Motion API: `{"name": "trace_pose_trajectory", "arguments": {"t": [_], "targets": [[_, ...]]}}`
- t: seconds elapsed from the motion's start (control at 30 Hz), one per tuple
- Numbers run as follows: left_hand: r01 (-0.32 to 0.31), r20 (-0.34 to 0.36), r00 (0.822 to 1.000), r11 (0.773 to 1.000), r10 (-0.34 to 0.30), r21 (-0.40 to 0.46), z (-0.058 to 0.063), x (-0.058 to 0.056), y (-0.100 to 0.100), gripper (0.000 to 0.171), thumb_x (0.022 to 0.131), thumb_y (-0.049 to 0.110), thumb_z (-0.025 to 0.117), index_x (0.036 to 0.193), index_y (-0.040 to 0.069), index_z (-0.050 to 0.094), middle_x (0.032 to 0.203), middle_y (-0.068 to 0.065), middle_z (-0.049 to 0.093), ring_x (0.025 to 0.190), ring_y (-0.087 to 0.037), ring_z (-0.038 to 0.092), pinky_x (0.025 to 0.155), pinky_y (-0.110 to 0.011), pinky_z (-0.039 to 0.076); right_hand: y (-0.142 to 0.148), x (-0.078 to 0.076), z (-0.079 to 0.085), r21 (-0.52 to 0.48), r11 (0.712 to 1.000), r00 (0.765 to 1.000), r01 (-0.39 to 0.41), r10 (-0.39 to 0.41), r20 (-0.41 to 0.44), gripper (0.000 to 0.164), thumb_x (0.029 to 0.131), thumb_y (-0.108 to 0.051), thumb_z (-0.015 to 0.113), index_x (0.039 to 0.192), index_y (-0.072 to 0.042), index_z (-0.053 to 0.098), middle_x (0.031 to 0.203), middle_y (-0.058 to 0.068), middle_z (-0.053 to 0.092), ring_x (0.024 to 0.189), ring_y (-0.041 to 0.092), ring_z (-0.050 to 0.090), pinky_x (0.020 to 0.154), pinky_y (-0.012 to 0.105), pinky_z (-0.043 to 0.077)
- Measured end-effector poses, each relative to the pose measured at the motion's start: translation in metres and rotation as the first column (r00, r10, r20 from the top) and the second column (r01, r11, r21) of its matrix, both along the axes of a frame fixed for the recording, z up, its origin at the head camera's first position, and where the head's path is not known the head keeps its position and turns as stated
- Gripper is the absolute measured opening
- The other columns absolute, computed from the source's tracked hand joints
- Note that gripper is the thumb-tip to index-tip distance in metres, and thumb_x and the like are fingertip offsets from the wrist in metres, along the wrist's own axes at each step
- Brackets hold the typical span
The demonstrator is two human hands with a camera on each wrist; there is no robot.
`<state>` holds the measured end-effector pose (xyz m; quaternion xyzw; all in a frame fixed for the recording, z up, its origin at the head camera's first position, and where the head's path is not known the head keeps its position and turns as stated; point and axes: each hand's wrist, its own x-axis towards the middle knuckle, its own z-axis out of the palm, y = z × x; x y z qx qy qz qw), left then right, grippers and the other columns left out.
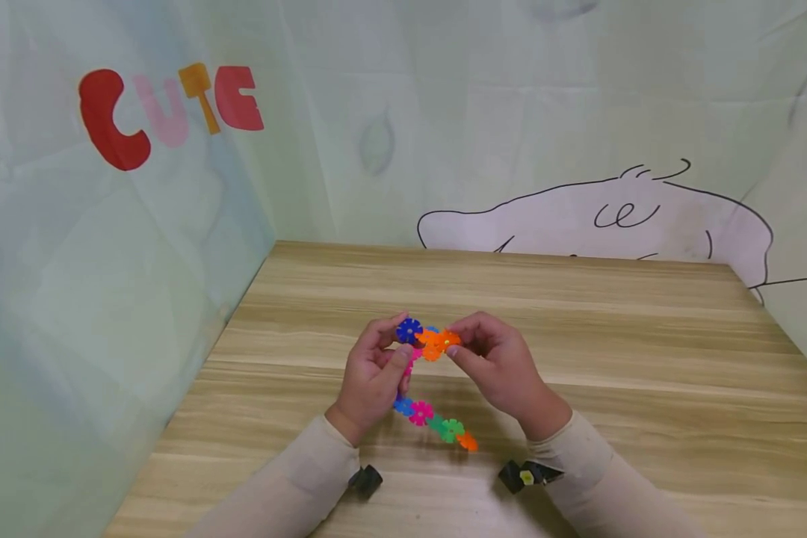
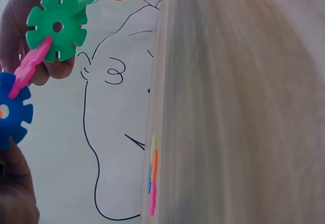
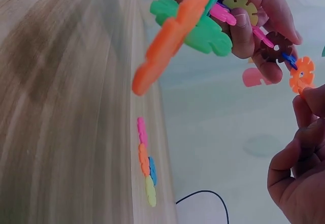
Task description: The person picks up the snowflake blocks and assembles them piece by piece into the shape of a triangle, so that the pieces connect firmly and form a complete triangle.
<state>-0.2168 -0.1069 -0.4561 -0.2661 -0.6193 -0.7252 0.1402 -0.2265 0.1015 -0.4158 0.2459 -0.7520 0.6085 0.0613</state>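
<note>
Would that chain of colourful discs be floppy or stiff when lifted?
The chain is probably light, its discs looking thin. It may stay fairly stiff, since its free end slants outward unsupported, but could come apart where discs slot together.

Head view high, forward-down; wrist views close, turned sideways, sharing disc chain (image 2: 68, 33)

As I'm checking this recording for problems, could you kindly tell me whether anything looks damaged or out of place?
No, nothing stands out. The left hand holds the chain, whose visible discs look whole, and other discs lie flat on the table.
</note>
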Motion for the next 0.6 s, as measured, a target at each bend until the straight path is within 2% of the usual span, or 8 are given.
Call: {"name": "trace_pose_trajectory", "arguments": {"t": [0.13, 0.3, 0.4, 0.53, 0.6], "targets": [[-0.009, -0.017, 1.0, 1.0, 0.009, -0.008, 0.0, -0.001, 0.0, 0.04, 0.105, -0.007, 0.054, 0.144, 0.003, 0.054, 0.107, 0.0, 0.066, 0.047, -0.015, 0.047, 0.042, -0.022, 0.048, -0.001, 0.0, -0.001, 0.016, 1.0, 1.0, 0.011, -0.011, 0.002, 0.019, 0.095, 0.004, 0.073, 0.112, -0.002, 0.071, 0.092, 0.015, 0.072, 0.07, 0.017, 0.059, 0.062, 0.023, 0.054], [-0.048, -0.012, 0.999, 0.998, 0.047, -0.039, 0.001, -0.001, 0.0, 0.039, 0.105, -0.007, 0.054, 0.144, -0.003, 0.051, 0.106, -0.019, 0.063, 0.046, -0.016, 0.047, 0.042, -0.023, 0.049, 0.0, -0.003, -0.001, 0.056, 0.998, 1.0, 0.01, -0.011, 0.007, 0.024, 0.096, 0.002, 0.073, 0.119, -0.004, 0.07, 0.093, 0.012, 0.071, 0.071, 0.018, 0.059, 0.063, 0.023, 0.053], [-0.088, 0.019, 0.996, 0.995, 0.088, -0.041, 0.002, -0.002, 0.0, 0.038, 0.105, -0.006, 0.054, 0.143, -0.004, 0.051, 0.107, -0.028, 0.063, 0.046, -0.016, 0.048, 0.042, -0.024, 0.049, 0.004, -0.007, -0.004, 0.084, 0.996, 1.0, 0.015, -0.017, 0.022, 0.031, 0.097, 0.001, 0.072, 0.127, -0.005, 0.068, 0.099, 0.014, 0.071, 0.075, 0.02, 0.059, 0.065, 0.023, 0.053], [-0.152, 0.076, 0.985, 0.988, 0.153, -0.012, 0.002, -0.003, -0.001, 0.037, 0.106, -0.004, 0.054, 0.143, -0.002, 0.052, 0.111, -0.03, 0.065, 0.047, -0.014, 0.048, 0.045, -0.022, 0.051, 0.011, -0.018, -0.011, 0.107, 0.994, 0.996, 0.025, -0.033, 0.079, 0.038, 0.099, 0.002, 0.065, 0.136, -0.006, 0.063, 0.114, 0.022, 0.071, 0.083, 0.025, 0.061, 0.069, 0.024, 0.052], [-0.169, 0.095, 0.981, 0.986, 0.168, 0.004, 0.002, -0.003, -0.002, 0.037, 0.106, -0.003, 0.053, 0.143, -0.001, 0.052, 0.113, -0.031, 0.066, 0.048, -0.013, 0.047, 0.046, -0.021, 0.051, 0.014, -0.024, -0.016, 0.131, 0.991, 0.992, 0.01, -0.026, 0.12, 0.039, 0.099, 0.004, 0.061, 0.138, -0.004, 0.06, 0.122, 0.025, 0.069, 0.088, 0.031, 0.064, 0.071, 0.026, 0.053]]}}
